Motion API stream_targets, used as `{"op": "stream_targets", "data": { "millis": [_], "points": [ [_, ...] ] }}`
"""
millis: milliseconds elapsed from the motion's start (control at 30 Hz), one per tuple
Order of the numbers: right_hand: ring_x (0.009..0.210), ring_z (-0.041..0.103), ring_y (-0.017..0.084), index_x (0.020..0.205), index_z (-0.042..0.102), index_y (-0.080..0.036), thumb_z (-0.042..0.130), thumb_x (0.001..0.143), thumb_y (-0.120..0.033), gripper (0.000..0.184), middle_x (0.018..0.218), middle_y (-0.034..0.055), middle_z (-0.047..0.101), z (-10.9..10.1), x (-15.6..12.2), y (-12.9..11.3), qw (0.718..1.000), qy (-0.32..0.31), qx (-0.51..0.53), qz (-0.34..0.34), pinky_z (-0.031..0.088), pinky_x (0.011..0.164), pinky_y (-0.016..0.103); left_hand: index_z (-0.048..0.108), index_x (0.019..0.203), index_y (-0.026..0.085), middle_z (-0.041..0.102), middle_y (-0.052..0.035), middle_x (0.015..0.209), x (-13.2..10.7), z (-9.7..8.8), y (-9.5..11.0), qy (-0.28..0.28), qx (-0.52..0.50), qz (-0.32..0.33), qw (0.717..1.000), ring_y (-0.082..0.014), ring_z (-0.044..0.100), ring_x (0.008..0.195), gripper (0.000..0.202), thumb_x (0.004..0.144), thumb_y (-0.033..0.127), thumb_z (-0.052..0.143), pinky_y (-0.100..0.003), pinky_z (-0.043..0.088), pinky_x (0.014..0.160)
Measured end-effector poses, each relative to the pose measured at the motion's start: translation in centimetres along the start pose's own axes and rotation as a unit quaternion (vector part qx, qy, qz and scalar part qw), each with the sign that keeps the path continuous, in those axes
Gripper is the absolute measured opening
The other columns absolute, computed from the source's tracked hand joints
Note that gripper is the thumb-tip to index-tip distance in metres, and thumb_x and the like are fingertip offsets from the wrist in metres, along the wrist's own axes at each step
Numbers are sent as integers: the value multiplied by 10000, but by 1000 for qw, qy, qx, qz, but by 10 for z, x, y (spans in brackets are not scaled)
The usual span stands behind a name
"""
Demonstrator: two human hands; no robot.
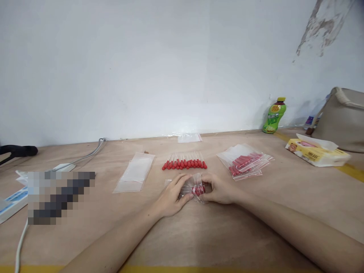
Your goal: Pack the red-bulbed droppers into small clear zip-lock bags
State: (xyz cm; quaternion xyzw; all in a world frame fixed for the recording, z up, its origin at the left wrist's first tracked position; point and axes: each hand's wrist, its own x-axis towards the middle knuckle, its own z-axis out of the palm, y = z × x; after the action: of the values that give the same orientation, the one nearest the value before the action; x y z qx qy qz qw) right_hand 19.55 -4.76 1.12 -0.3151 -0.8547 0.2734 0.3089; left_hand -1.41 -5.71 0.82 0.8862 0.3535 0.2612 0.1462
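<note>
A clear plastic zip bag with red-tipped sticks inside lies between my hands near the table's middle. My left hand is curled round its left side, thumb and fingers on the film. At its right side, my right hand pinches the bag beside the red tips. Just beyond, a row of pale sticks with red tips lies with the tips towards me. Flat clear bags are stacked to the left. To the right is a pile of filled bags showing red tips.
Another flat bag lies by the wall. At the right are a green drink bottle, a yellow tissue pack and a beige bag. A power strip with cables sits at the left, beside a blurred-out dark object.
</note>
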Motion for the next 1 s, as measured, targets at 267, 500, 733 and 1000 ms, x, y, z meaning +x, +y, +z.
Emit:
{"op": "stream_targets", "data": {
  "millis": [267,500,733,1000],
  "points": [
    [694,553,125,1005,555,-171,570,662,-131,346,848,22,614,-14,-6,24,997,20,-15,78,435,617,232,314,1287,217,411,-81,1285,-1,-1,-1,-11,-7,-5,1000,-220,403,1170,506,830,322,504,-372,355,977],
    [773,550,147,967,560,-165,626,686,-237,298,906,30,605,-24,-8,26,998,-41,17,47,441,677,264,326,1282,223,410,-80,1284,-1,0,-2,-5,-9,-12,1000,-224,410,1162,503,827,346,504,-377,361,968],
    [678,570,127,887,533,-169,648,674,-307,278,775,6,613,-38,-4,30,990,12,99,98,447,603,250,314,1287,230,436,-77,1260,-1,-1,-2,-7,-8,-14,1000,-227,428,1138,515,823,341,510,-380,370,950],
    [740,619,159,822,533,-170,667,664,-386,299,779,43,641,-95,-1,28,965,209,125,98,488,692,300,322,1280,219,432,-83,1261,-1,-1,-2,-14,-3,-8,1000,-219,426,1137,504,825,330,509,-368,363,954]
  ]
}}
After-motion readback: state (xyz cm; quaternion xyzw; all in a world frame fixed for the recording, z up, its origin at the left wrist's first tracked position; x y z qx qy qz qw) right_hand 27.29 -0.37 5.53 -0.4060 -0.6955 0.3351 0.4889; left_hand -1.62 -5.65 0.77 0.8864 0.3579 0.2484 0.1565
